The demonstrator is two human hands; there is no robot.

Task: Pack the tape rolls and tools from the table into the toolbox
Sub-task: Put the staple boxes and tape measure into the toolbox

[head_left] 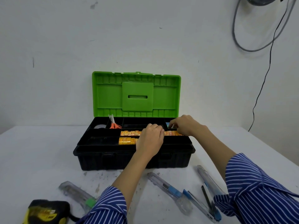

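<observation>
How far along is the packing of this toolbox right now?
Done: scissors, a grey tape roll and orange tape rolls lie in the toolbox tray. In hand: both hands, left and right, work there. Left: utility knives and the tape measure.

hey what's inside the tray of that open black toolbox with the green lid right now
In the black toolbox tray: orange-handled scissors, a grey tape roll, and two rows of small orange-yellow tape rolls. The left hand and right hand cover part of both rows and a blue item.
</observation>
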